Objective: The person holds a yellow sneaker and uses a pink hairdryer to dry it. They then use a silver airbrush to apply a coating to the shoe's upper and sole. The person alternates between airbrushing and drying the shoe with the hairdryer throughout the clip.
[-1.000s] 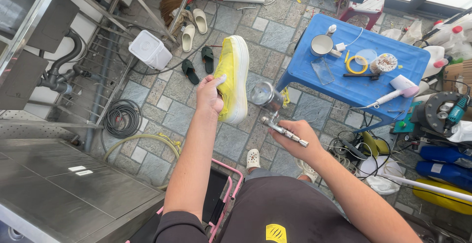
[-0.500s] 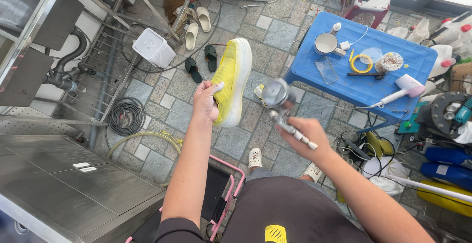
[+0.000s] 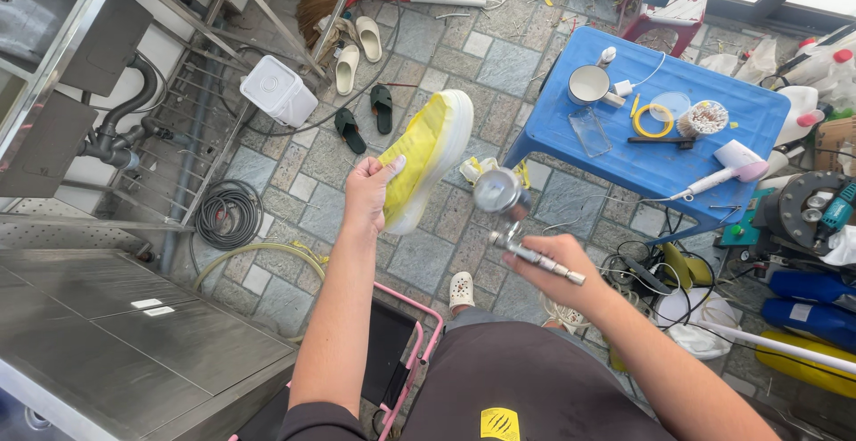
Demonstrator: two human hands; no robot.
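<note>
With the arm outstretched, the left hand [image 3: 367, 193] grips a yellow shoe [image 3: 426, 157] while the right hand [image 3: 560, 272] clasps an airbrush [image 3: 522, 243], its nozzle hidden behind the metal cup [image 3: 496, 189].

Yellow shoe [image 3: 426, 160] with white sole, held up tilted, toe away; metal airbrush [image 3: 526, 249] with round cup beside it

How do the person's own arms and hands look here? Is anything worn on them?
Both forearms are bare, and the left hand and right hand wear no gloves, rings or watch that can be seen. A short dark sleeve shows at the left upper arm only.
</note>
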